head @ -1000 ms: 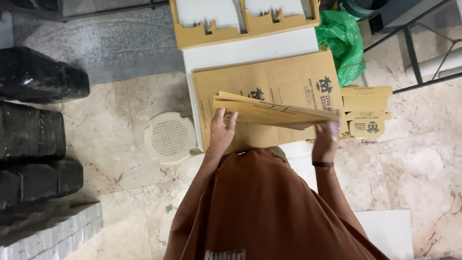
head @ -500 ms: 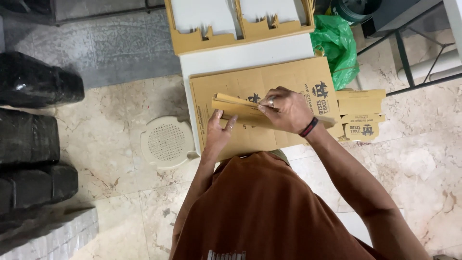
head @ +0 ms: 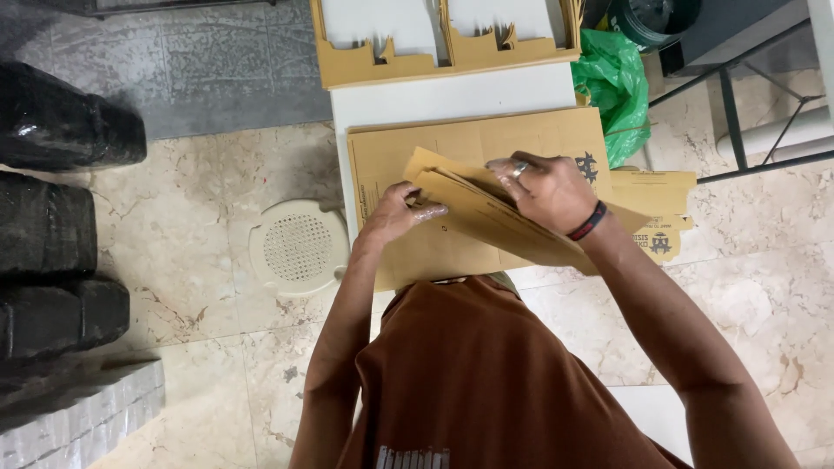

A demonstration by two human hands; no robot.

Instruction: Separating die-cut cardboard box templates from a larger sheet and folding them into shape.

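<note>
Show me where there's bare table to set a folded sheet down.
One bare white strip of table lies between the cardboard trays and the flat stack. Nearer, both hands, left hand and right hand, crowd the stack.

Both hands are crowding the middle of the white desk: the left hand and the right hand are lying on a lifted sheaf of flat cardboard sheets, which is covering the cardboard stack beneath. A bare strip of desk is lying open just beyond that stack. Farther on, cut cardboard pieces are blocking the far edge. To the right, a green plastic bag and folded cartons are closing that side. To the left, the marble floor is lying open around a round cream grille; black bundles are walling the far left.
</note>
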